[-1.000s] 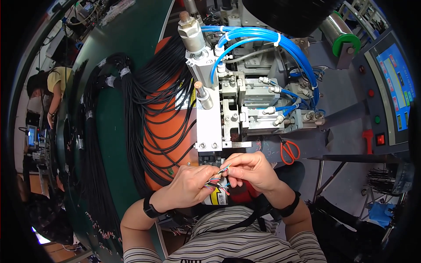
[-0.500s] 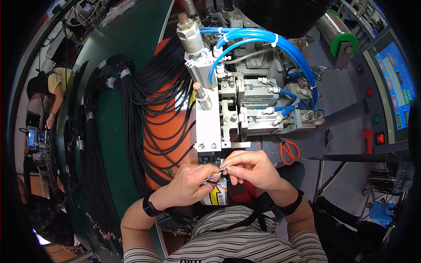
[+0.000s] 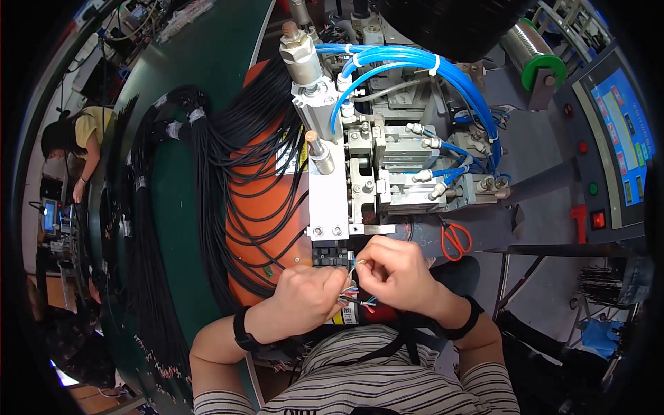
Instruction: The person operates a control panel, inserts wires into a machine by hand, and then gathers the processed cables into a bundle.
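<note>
My left hand is closed around a bundle of thin coloured wires, whose loose ends fan out below its fingers. Beside it, my right hand pinches thin wire ends between thumb and forefinger, close to the left fingertips. Just beyond both hands sits a small black fixture block, under the front of the white machine plate. My fingers hide most of the gripped wires.
Many black cables drape over an orange surface and green table at left. Blue air tubes arch over the machine. Red-handled scissors, a solder wire spool and a control screen are at right. Another person works far left.
My fingertips have drawn slightly apart, and the left hand has rolled over and come down a little. The wire ends now hang below it, and more of the black block shows.
</note>
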`<action>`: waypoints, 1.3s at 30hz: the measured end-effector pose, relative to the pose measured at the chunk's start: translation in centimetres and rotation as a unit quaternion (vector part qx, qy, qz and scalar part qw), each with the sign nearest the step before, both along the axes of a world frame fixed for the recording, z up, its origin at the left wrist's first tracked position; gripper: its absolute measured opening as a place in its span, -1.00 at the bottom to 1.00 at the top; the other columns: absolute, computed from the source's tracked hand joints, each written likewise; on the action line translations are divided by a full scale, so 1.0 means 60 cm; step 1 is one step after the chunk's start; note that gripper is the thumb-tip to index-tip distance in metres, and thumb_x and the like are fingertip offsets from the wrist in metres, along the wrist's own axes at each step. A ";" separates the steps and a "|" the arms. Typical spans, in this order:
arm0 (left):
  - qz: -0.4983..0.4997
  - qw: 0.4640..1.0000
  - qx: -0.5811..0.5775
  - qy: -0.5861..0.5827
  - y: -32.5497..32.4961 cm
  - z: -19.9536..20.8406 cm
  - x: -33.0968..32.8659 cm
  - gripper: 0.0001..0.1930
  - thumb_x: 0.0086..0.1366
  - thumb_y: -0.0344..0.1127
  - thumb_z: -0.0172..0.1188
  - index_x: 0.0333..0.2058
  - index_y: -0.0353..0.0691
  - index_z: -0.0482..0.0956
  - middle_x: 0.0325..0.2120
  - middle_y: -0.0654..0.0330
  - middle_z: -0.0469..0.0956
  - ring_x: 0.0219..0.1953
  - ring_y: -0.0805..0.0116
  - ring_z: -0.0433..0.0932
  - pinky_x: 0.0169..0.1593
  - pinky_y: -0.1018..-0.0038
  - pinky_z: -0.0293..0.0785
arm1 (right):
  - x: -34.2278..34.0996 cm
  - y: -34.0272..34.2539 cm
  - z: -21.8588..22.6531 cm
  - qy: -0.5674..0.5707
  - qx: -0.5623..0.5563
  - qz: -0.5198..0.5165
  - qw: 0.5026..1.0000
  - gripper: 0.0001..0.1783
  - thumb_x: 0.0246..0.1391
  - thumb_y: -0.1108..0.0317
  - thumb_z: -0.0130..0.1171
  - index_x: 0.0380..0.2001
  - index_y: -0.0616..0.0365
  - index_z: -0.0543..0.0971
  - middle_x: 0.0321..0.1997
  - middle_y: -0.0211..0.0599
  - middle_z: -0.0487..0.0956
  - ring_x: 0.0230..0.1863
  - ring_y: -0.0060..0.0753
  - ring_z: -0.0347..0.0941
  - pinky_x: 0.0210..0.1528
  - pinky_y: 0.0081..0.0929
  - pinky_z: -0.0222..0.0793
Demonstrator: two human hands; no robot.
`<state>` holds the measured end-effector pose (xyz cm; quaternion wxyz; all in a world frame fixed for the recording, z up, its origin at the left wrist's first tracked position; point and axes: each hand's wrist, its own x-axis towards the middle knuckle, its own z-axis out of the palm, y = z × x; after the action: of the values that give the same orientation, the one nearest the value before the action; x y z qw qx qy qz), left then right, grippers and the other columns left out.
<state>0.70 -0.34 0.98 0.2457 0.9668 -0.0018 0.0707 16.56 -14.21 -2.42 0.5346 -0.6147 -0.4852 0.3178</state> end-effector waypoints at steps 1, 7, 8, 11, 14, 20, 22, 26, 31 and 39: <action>0.015 0.999 0.045 -0.020 -0.005 -0.003 -0.003 -0.64 -0.04 -0.46 0.29 -0.18 -0.32 0.56 -0.58 0.18 0.48 -0.58 0.19 0.52 -0.47 0.35 0.46 | -0.003 0.001 0.007 -0.109 0.003 -0.026 0.994 -0.92 0.04 0.48 0.27 -0.42 0.27 0.59 -0.43 -0.34 0.55 -0.58 -0.53 0.50 -0.58 -0.57 0.34; 0.015 0.992 0.108 -0.064 0.007 0.000 -0.002 -0.43 -0.18 -0.50 0.28 -0.05 -0.38 0.55 -0.39 0.15 0.50 -0.45 0.23 0.52 -0.40 0.37 0.47 | -0.023 0.008 0.009 -0.328 0.004 -0.104 0.939 -0.91 -0.07 0.46 0.26 -0.52 0.19 0.53 -0.48 -0.26 0.49 -0.58 -0.17 0.49 -0.56 -0.32 0.40; 0.011 0.993 0.108 -0.055 0.008 -0.003 -0.003 -0.41 -0.20 -0.50 0.27 -0.04 -0.39 0.54 -0.35 0.14 0.49 -0.41 0.23 0.51 -0.38 0.38 0.47 | -0.024 0.008 0.005 -0.328 0.003 -0.104 0.939 -0.91 -0.07 0.46 0.26 -0.52 0.19 0.53 -0.48 -0.26 0.49 -0.58 -0.17 0.49 -0.56 -0.32 0.40; 0.004 0.993 0.109 -0.036 0.009 -0.008 -0.005 -0.37 -0.24 -0.50 0.26 -0.02 -0.40 0.53 -0.29 0.11 0.48 -0.34 0.23 0.51 -0.34 0.40 0.48 | -0.028 0.006 -0.008 -0.287 0.006 -0.113 0.951 -0.92 -0.04 0.47 0.25 -0.47 0.20 0.53 -0.47 -0.27 0.50 -0.58 -0.17 0.50 -0.55 -0.33 0.40; 0.006 0.996 0.087 -0.028 0.010 -0.007 -0.004 -0.42 -0.17 -0.51 0.23 -0.03 -0.39 0.54 -0.31 0.12 0.48 -0.36 0.23 0.50 -0.32 0.41 0.49 | -0.031 0.004 -0.009 -0.263 0.003 -0.118 0.957 -0.92 -0.01 0.48 0.24 -0.45 0.21 0.53 -0.46 -0.27 0.51 -0.58 -0.17 0.50 -0.54 -0.33 0.40; -0.034 0.993 0.103 -0.043 0.026 -0.001 -0.001 -0.46 -0.08 -0.46 0.20 -0.01 -0.39 0.55 -0.32 0.14 0.49 -0.37 0.26 0.49 -0.33 0.43 0.48 | -0.035 0.002 -0.015 -0.251 0.012 -0.135 0.959 -0.93 0.04 0.50 0.24 -0.41 0.22 0.54 -0.43 -0.26 0.51 -0.56 -0.16 0.50 -0.54 -0.33 0.40; -0.094 0.987 0.117 -0.057 0.033 0.005 0.000 -0.48 -0.03 -0.43 0.19 0.01 -0.39 0.55 -0.33 0.15 0.50 -0.37 0.27 0.48 -0.33 0.45 0.47 | -0.037 0.003 -0.016 -0.252 0.016 -0.137 0.958 -0.93 0.05 0.51 0.23 -0.39 0.22 0.54 -0.41 -0.25 0.51 -0.55 -0.16 0.50 -0.53 -0.33 0.39; -0.085 0.987 0.122 -0.058 0.033 -0.004 -0.004 -0.47 -0.01 -0.39 0.19 0.02 -0.38 0.55 -0.34 0.15 0.50 -0.38 0.29 0.46 -0.34 0.46 0.47 | -0.040 0.002 -0.017 -0.259 0.021 -0.142 0.955 -0.93 0.06 0.51 0.23 -0.37 0.23 0.54 -0.40 -0.24 0.51 -0.54 -0.15 0.50 -0.53 -0.33 0.39; -0.097 0.983 0.140 -0.066 0.034 0.002 0.001 -0.52 0.02 -0.40 0.18 -0.03 -0.43 0.56 -0.42 0.24 0.41 -0.39 0.37 0.41 -0.38 0.52 0.43 | -0.040 0.002 -0.018 -0.259 0.027 -0.142 0.955 -0.93 0.06 0.52 0.22 -0.37 0.23 0.54 -0.40 -0.25 0.51 -0.54 -0.16 0.51 -0.53 -0.33 0.39; -0.113 0.972 0.199 -0.059 0.023 0.000 -0.001 -0.47 -0.02 -0.42 0.18 0.01 -0.45 0.54 -0.40 0.20 0.45 -0.41 0.33 0.41 -0.38 0.50 0.43 | -0.041 0.002 -0.009 -0.343 0.017 -0.131 0.930 -0.90 -0.03 0.52 0.24 -0.38 0.25 0.56 -0.40 -0.27 0.51 -0.54 -0.25 0.52 -0.53 -0.37 0.41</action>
<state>0.63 1.04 0.98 0.0538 0.9838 -0.1399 0.0979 14.10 -14.09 -2.96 0.3826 -0.7355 -0.5592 0.0061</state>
